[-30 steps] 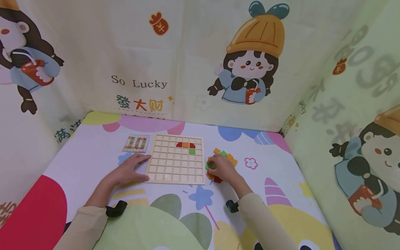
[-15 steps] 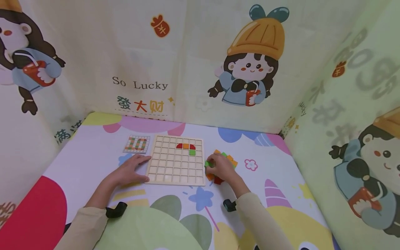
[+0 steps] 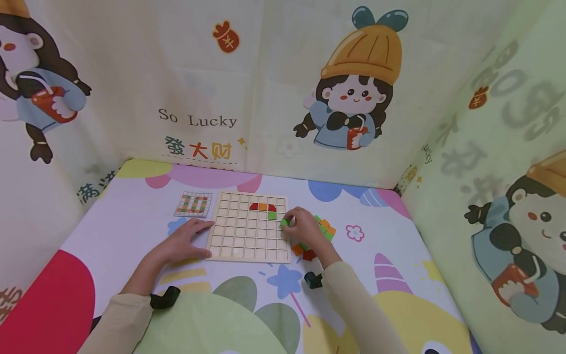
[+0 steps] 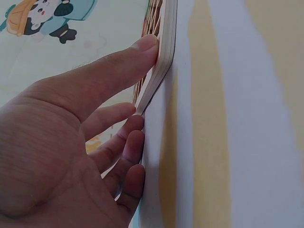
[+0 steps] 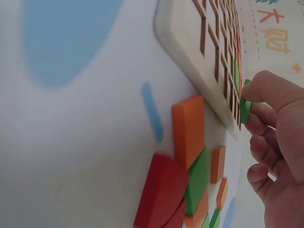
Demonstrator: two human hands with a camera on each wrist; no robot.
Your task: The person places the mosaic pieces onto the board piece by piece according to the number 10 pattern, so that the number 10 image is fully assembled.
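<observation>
A wooden grid board [image 3: 240, 240] lies flat. In its upper right part sit two red rounded pieces [image 3: 254, 207], an orange square [image 3: 263, 207] between them, and a green square [image 3: 271, 216] below the right one. My left hand [image 3: 187, 240] rests against the board's left side, fingers and thumb spread; its thumb [image 4: 118, 69] touches the board's edge. My right hand [image 3: 306, 229] pinches a green square tile [image 5: 245, 105] between thumb and fingers, at the board's right rim. That tile overlaps the rim in the head view.
Right of the board lies a loose pile of orange, green and red pieces [image 3: 327, 229], partly hidden by my right hand. A small pattern card [image 3: 193, 204] with a coloured grid lies beyond my left hand. A printed cloth [image 3: 269, 162] hangs behind the table.
My right hand has lifted a green tile from the loose pile and moved left to the board's right edge. My left hand has stayed in place.
</observation>
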